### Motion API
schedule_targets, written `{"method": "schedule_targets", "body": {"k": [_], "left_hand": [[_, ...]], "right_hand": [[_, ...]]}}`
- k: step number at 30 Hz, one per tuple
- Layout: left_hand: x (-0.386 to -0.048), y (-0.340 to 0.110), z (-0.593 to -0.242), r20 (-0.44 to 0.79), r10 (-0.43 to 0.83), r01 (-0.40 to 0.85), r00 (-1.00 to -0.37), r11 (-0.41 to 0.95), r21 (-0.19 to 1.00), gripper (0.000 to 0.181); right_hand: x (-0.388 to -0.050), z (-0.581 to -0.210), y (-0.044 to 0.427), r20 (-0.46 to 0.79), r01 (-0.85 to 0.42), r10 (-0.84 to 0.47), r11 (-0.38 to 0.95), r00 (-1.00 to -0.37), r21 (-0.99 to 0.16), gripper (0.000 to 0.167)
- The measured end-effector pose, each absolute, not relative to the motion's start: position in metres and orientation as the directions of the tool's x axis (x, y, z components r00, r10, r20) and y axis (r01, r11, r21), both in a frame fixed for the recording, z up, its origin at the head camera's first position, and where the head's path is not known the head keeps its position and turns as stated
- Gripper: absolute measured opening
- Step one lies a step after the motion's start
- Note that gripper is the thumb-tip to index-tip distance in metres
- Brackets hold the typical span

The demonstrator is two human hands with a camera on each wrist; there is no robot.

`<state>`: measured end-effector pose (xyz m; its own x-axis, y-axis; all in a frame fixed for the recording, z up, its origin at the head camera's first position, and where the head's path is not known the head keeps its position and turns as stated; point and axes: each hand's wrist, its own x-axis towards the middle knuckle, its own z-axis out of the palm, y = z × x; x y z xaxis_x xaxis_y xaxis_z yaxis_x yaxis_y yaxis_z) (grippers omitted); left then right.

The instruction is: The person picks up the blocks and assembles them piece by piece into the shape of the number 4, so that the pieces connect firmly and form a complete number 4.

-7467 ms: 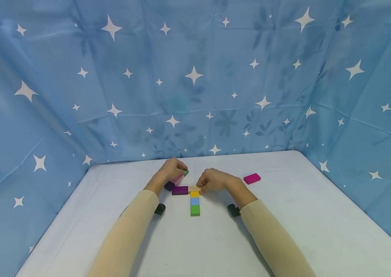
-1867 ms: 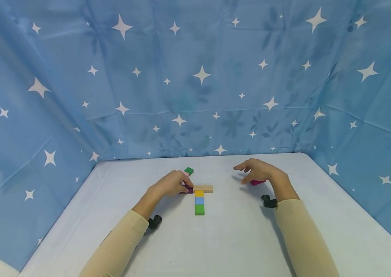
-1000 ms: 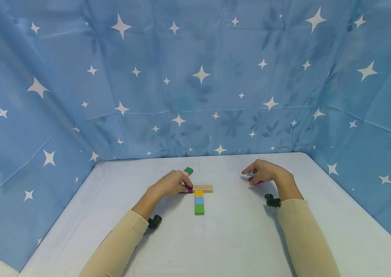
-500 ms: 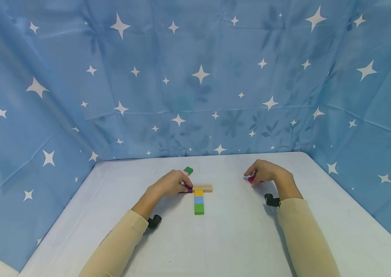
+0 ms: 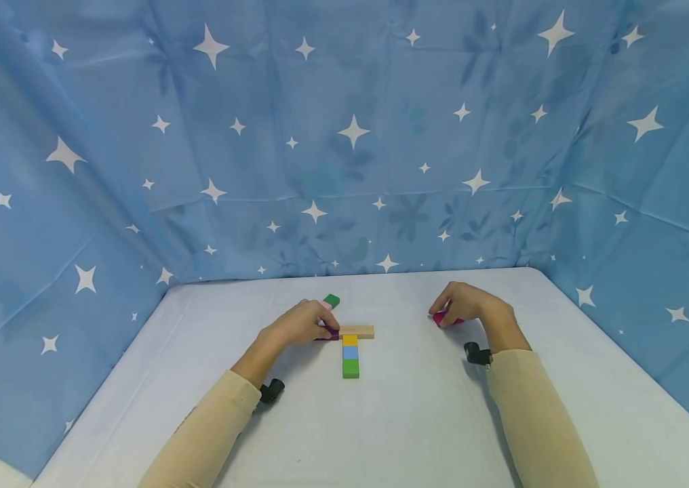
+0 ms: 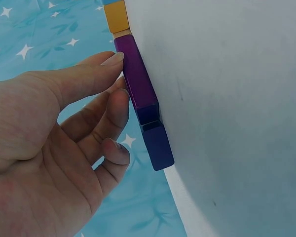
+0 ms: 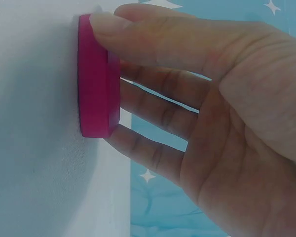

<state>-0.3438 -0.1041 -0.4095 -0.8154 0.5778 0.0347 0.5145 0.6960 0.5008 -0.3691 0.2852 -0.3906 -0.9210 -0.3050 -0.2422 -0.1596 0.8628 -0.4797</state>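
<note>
With thumb and fingers, my left hand (image 5: 298,323) pinches the long sides of a purple block (image 6: 138,79), which lies on the table at the left end of a plain wooden block (image 5: 359,331). A column of yellow (image 5: 350,340), blue (image 5: 350,352) and green (image 5: 350,368) blocks runs toward me from the wooden one. Off to the right, my right hand (image 5: 469,303) pinches a magenta block (image 7: 92,84) between thumb and fingers. Its edge appears at or just over the table surface. The left hand hides much of the purple block in the head view.
Behind the left hand lie a pink block (image 5: 325,306) and a dark green block (image 5: 333,300). A dark blue block (image 6: 159,146) sits beside the purple one's near end in the left wrist view. A blue star-patterned curtain (image 5: 344,169) encloses the white table (image 5: 405,420).
My right hand has left the wooden block, moved right and closed its fingers on the magenta block, which is now slightly turned. The left hand went from the pink block to the purple one.
</note>
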Motion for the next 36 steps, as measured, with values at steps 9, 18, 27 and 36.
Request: {"method": "schedule_targets", "body": {"k": [9,18,27,36], "left_hand": [[-0.343,-0.103,-0.409,0.035,0.577,0.514,-0.816,0.697,0.5,0.018],[-0.345,-0.104,-0.411,0.041,0.582,0.521,-0.812,0.692,0.5,0.018],[-0.344,-0.103,-0.411,0.044,0.578,0.52,-0.815,0.694,0.499,0.018],[-0.343,-0.103,-0.411,0.039,0.574,0.513,-0.818,0.698,0.5,0.018]], "right_hand": [[-0.369,-0.392,0.283,-0.235,-0.174,-0.321,0.855,-0.917,-0.488,0.034],[-0.368,-0.395,0.278,-0.284,-0.104,-0.328,0.799,-0.901,-0.592,0.039],[-0.369,-0.398,0.269,-0.292,-0.092,-0.332,0.785,-0.897,-0.612,0.041],[-0.371,-0.403,0.259,-0.309,-0.071,-0.358,0.746,-0.881,-0.662,0.04]]}}
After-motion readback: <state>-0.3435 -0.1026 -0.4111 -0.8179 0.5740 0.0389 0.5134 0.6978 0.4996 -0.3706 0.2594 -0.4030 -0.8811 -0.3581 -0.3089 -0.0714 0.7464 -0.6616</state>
